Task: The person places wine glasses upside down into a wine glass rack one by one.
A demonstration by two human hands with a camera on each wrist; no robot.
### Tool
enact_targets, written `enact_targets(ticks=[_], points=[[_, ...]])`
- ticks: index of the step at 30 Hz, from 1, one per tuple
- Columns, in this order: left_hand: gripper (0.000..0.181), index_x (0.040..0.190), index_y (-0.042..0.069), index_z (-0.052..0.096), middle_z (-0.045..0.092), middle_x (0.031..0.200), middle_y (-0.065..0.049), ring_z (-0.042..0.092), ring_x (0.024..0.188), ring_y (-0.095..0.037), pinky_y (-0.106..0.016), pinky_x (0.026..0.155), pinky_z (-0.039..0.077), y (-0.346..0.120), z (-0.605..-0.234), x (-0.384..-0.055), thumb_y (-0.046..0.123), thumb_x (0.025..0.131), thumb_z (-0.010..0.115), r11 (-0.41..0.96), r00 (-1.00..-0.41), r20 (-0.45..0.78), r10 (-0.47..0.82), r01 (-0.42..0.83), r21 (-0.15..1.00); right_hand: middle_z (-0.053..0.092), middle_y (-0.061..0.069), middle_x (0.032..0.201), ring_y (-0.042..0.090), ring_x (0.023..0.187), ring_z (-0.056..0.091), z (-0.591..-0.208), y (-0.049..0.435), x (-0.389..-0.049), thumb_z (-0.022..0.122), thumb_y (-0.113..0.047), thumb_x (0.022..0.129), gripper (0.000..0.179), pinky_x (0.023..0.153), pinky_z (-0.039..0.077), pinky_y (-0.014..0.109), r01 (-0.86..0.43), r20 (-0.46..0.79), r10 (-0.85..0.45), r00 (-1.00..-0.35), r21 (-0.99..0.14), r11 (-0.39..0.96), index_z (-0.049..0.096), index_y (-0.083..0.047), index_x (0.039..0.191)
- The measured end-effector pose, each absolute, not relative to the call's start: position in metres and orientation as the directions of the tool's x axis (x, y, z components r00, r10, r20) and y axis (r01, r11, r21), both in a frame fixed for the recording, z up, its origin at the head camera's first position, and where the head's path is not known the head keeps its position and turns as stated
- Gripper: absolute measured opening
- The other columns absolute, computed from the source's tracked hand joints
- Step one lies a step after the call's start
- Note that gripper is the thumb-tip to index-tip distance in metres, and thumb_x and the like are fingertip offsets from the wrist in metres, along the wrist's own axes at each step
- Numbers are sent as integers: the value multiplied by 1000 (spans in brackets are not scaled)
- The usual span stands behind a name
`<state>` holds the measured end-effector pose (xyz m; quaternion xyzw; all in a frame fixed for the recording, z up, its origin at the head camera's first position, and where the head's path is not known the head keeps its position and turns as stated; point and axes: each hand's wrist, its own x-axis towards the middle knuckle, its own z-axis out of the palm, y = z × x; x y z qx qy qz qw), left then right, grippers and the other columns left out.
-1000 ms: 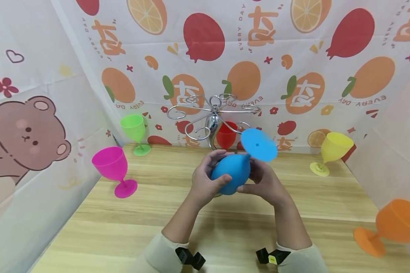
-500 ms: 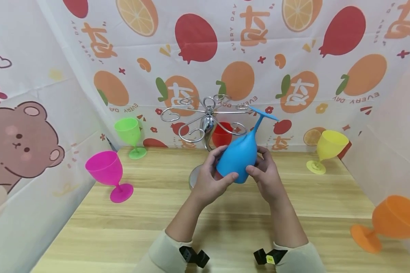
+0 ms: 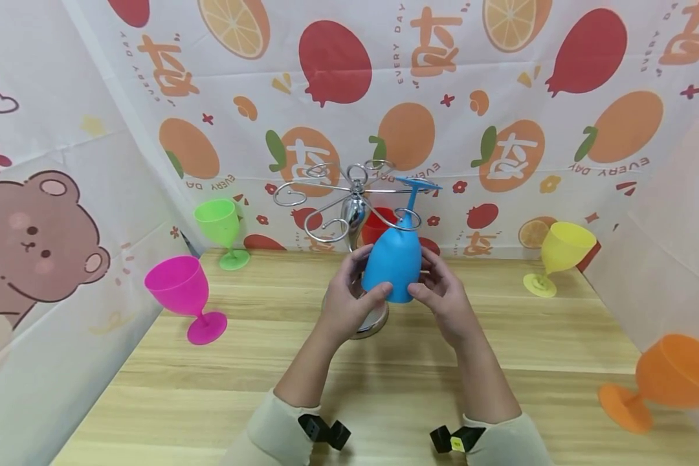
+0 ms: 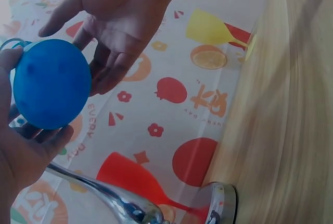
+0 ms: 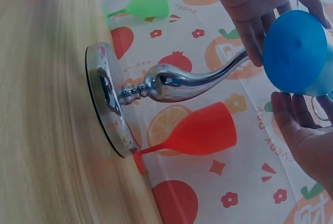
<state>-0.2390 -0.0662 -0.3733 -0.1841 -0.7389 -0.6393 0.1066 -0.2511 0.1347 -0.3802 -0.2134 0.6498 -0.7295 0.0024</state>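
Note:
A blue plastic goblet [image 3: 393, 262] is held upside down, its stem upright and its foot on top. My left hand [image 3: 347, 294] grips the bowl from the left, thumb near the rim and fingers behind. From the right, my right hand [image 3: 443, 299] holds the same bowl with its thumb at the rim. The stem lies at the front right loop of a silver wire glass rack [image 3: 355, 210], overlapping it in the head view. Both wrist views look up into the round mouth of the blue goblet [image 4: 52, 84]. The rack's round base [image 5: 109, 99] stands on the table.
A red goblet [image 5: 203, 130] stands upright behind the rack. Green [image 3: 218, 223] and magenta [image 3: 180, 288] goblets are at left, yellow [image 3: 566, 246] and orange [image 3: 678, 372] goblets at right. Fruit-printed cloth [image 3: 338, 65] hangs behind the wooden table [image 3: 384, 395].
The blue goblet has turned from its mouth facing down and away to upside down with its stem upright. Both hands have carried it slightly left, to the rack's front right loop.

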Motion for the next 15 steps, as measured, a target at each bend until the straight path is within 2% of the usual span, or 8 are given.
enact_targets(ticks=[4,10,15], points=[[69,145,25,39,51,141,-2,50,128,-25,-52,105,45,-69,-373,-241,44,87,72,138,-916,383,117,397,907,41,8,143,33,125,45,-380,132,-250,65,-18,93,68,91,55,31,-269,290,-284,-914,-957,-110,33,-20,154],[78,148,32,30,49,143,-2,49,130,-26,-53,104,46,-71,-372,-242,39,85,75,163,-926,367,91,378,911,43,8,144,31,126,46,-380,128,-250,66,-13,93,67,93,54,30,-280,297,-241,-924,-955,-102,35,-18,152],[82,151,27,28,49,144,-3,50,129,-27,-52,102,47,-74,-372,-244,35,85,76,178,-923,372,98,384,906,47,7,143,28,127,47,-380,126,-249,67,-12,93,63,96,52,27,-305,318,-208,-925,-948,-91,39,-15,150]])
